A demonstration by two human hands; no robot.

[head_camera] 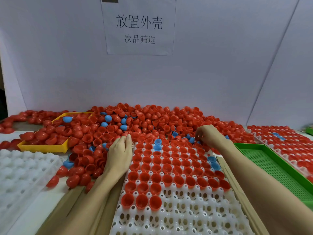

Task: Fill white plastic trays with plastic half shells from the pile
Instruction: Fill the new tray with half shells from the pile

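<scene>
Left hand [120,150]: fingers straight, laid against the pile's near edge, centre-left.
Pile [144,121]: heaped mid-frame.
Half shells [176,179]: judged light, stiff, slippery; best pinched at the rim.
White tray [186,216]: lower centre, far rows filled.
Right hand [209,134]: curled over shells; grip cannot be told.

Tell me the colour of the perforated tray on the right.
Green perforated plastic tray, clearest in the head view.

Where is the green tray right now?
In the head view, the green tray lies on the right, just outside the right forearm, between the middle white tray and a filled one.
</scene>
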